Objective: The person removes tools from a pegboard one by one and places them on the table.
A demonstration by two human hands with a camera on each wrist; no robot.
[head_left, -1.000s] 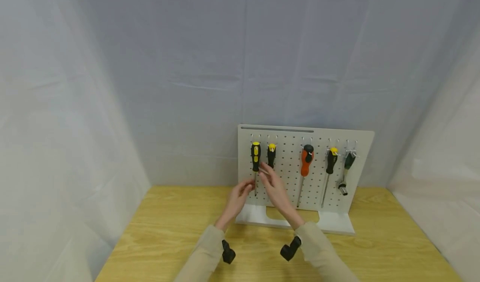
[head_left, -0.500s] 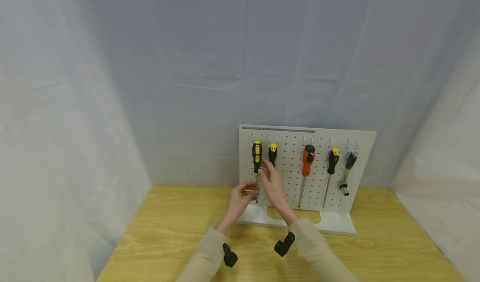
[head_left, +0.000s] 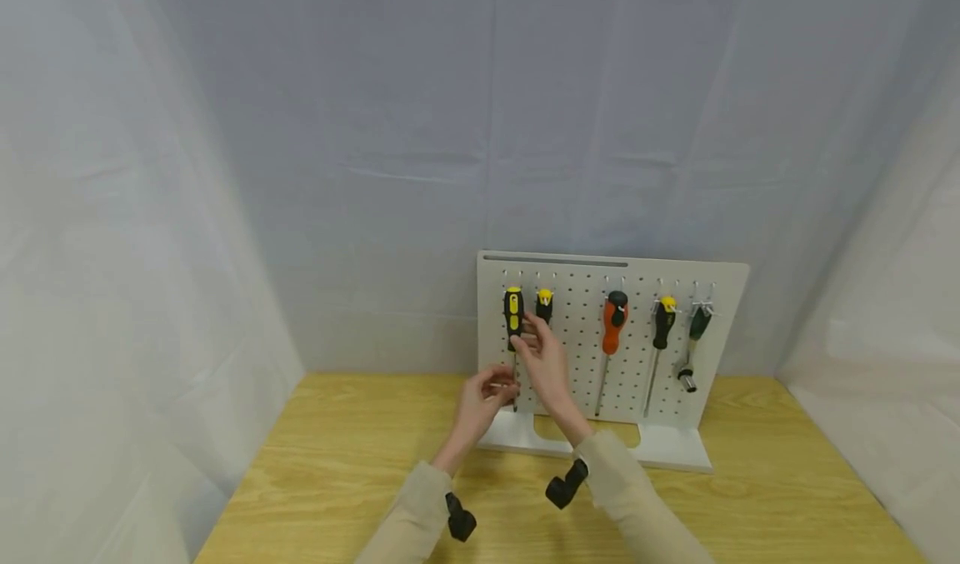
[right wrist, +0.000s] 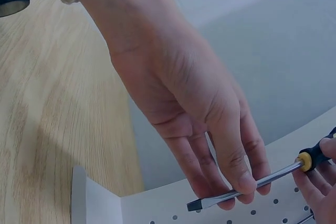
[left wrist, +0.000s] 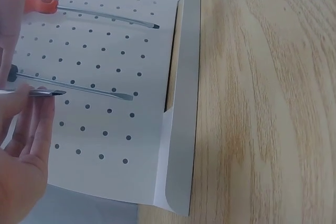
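Observation:
A black-and-yellow flathead screwdriver [head_left: 513, 312] is upright before the left end of the white pegboard [head_left: 573, 356]. My right hand [head_left: 547, 368] pinches the lower part of its handle; its fingers also show at the edge of the right wrist view. My left hand [head_left: 477, 403] pinches the metal shaft [right wrist: 278, 174] close to the flat dark tip [right wrist: 195, 204], thumb against fingers. A second black-and-yellow screwdriver [head_left: 544, 301] hangs just right of it, its lower part hidden behind my right hand in the head view. Its shaft [left wrist: 73, 86] shows in the left wrist view.
Farther right on the pegboard hang an orange screwdriver [head_left: 614, 322], another black-and-yellow screwdriver [head_left: 663, 322] and a dark green-handled ratchet [head_left: 699, 322]. The board's base stands on a wooden table [head_left: 360, 439]. Pale sheets [head_left: 375, 172] enclose the back and sides.
My right fingers have moved in from beside the handle and now pinch it. My left hand has moved slightly right and down along the shaft. The screwdriver sits a little lower.

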